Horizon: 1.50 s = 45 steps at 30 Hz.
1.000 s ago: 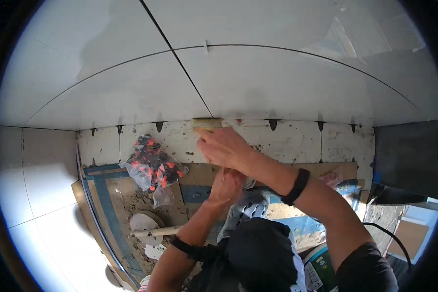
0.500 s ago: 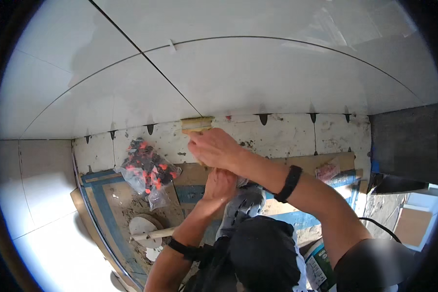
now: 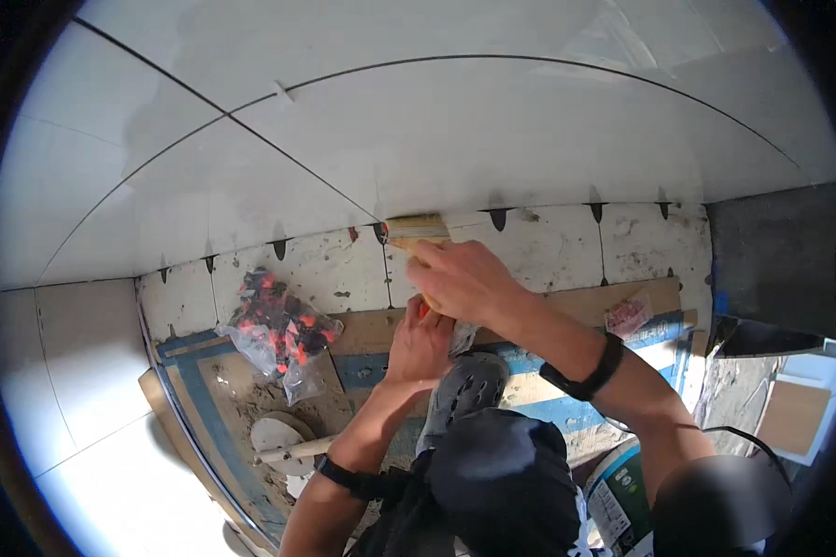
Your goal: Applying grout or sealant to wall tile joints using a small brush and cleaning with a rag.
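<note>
My right hand [image 3: 460, 283] grips a yellow-handled brush [image 3: 416, 228], its wide pale head against the base of the white tiled wall [image 3: 529, 130], just right of a black wedge spacer [image 3: 378, 233]. Directly below, my left hand [image 3: 418, 345] is closed, with a bit of orange at its fingertips; what it holds is mostly hidden. To their left lies a clear bag of black and red pieces [image 3: 293, 334]. A grey perforated clog [image 3: 464, 390] is beneath my hands.
Taped cardboard [image 3: 204, 390] covers the floor, with a pale disc and wooden handle [image 3: 288, 450] at lower left. A pink bag [image 3: 628, 314] lies right. A bucket [image 3: 611, 492] stands lower right, beside a cable. A dark panel [image 3: 771, 241] bounds the right side.
The brush and both hands have shifted right along the wall's base, exposing the black spacer to the brush's left. The view has tilted slightly.
</note>
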Each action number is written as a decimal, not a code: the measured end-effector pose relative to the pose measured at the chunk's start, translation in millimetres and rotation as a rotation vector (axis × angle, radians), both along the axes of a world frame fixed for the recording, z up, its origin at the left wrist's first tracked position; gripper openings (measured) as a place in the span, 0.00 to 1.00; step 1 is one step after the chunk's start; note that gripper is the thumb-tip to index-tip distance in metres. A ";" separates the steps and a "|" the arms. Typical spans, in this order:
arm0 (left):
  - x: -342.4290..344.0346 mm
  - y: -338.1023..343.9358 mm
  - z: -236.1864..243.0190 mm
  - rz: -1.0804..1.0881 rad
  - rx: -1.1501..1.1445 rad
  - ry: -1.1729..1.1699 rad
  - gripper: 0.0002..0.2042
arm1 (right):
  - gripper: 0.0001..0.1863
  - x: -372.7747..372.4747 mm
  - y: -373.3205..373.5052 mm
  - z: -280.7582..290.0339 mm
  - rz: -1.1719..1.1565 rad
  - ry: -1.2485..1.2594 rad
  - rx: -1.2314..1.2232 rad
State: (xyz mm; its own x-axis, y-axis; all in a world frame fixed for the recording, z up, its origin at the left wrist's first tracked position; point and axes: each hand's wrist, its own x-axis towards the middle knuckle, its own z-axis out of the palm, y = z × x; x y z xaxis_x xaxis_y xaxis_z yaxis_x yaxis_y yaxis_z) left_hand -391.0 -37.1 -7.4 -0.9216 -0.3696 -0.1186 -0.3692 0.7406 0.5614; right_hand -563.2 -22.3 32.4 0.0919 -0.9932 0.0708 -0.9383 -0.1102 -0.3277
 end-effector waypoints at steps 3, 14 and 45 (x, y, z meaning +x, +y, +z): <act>-4.3 2.1 3.8 0.006 -0.027 0.045 0.27 | 0.09 -7.5 16.1 14.9 -0.133 -0.023 0.107; -9.3 -0.5 9.1 0.037 -0.029 -0.023 0.30 | 0.14 -123.8 119.4 -19.2 -0.231 0.134 0.180; -116.7 -14.9 -64.0 0.372 -0.420 0.050 0.23 | 0.09 -183.7 254.4 57.9 -1.623 -0.682 -0.514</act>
